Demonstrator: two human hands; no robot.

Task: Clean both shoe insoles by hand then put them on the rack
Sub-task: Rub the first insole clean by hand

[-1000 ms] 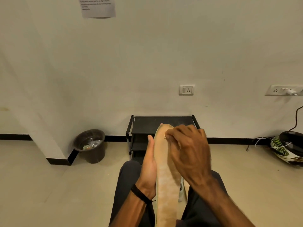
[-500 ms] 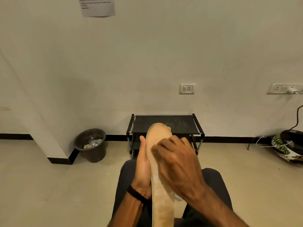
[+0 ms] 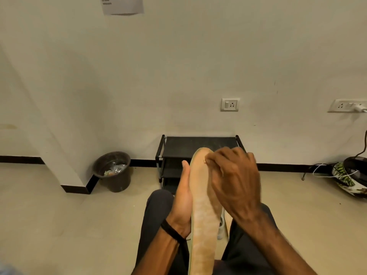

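A tan shoe insole [image 3: 201, 215] stands nearly upright in front of me, toe end up, over my lap. My left hand [image 3: 181, 201] holds it from the left side, palm against its edge, thumb up. My right hand [image 3: 232, 183] lies over the insole's upper right part, fingers curled and fingertips pressed on the surface near the toe. A black shoe rack [image 3: 198, 143] stands against the wall behind the hands, its top shelf bare; its lower shelves are partly hidden. A white shoe [image 3: 221, 225] peeks out on the floor between my knees. The second insole is not visible.
A dark waste bin [image 3: 114, 171] with rubbish stands left of the rack by a wall corner. At the far right a helmet [image 3: 351, 179] lies on the floor with cables. Wall sockets [image 3: 229, 104] sit above the rack. My legs in dark trousers [image 3: 156, 211] fill the lower middle.
My right hand slid down the insole half a second ago and has moved back up to its toe end. The left hand keeps its hold.
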